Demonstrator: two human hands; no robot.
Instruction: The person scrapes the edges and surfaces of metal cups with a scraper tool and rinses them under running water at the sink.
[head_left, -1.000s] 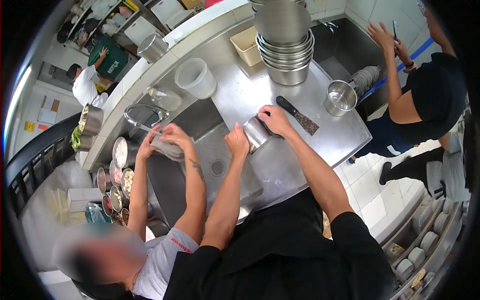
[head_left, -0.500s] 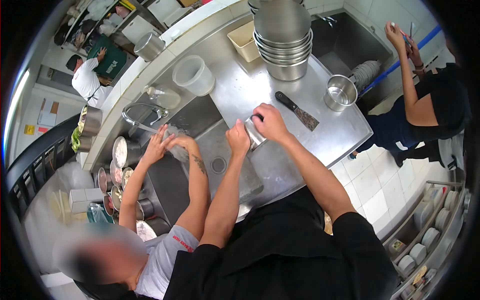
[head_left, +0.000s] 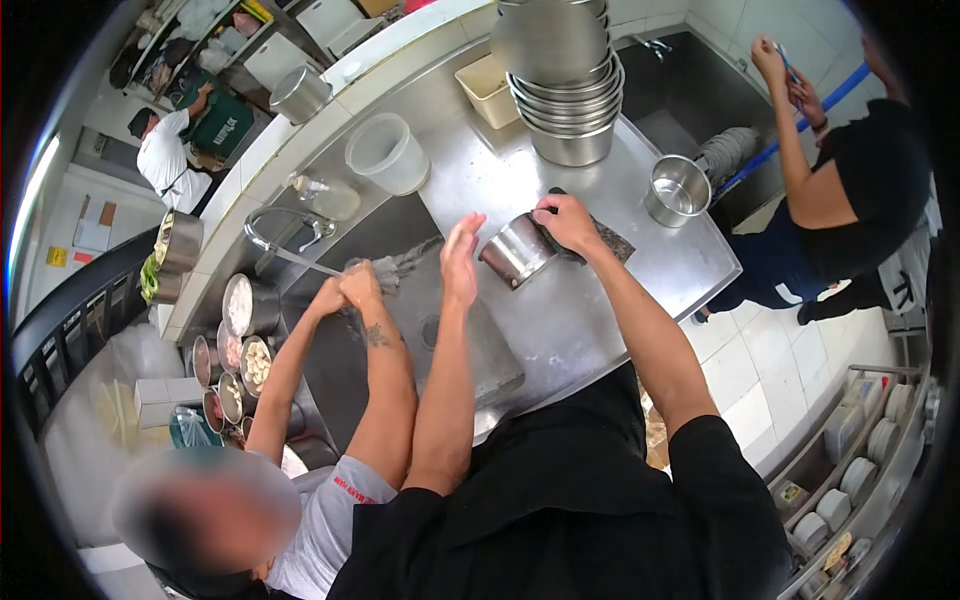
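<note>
A steel pot (head_left: 517, 250) is tilted above the steel counter, with my right hand (head_left: 568, 222) closed on its dark handle. My left hand (head_left: 461, 258) is off the pot, just left of it over the sink's right edge, with its fingers stretched and nothing held. A scraper (head_left: 612, 243) with a black handle lies on the counter, partly covered by my right hand. Right of it stands a second steel pot (head_left: 679, 190).
At the left, a co-worker's hands (head_left: 352, 287) are in the sink (head_left: 340, 385) under the running faucet (head_left: 290, 228). Stacked steel bowls (head_left: 570, 140) and a plastic tub (head_left: 388, 154) stand at the back. Another person (head_left: 850, 180) is at the right.
My left hand has let go of the pot and opened. The pot has turned, its handle now to the right. The co-worker's hands have come together, lower in the sink.
</note>
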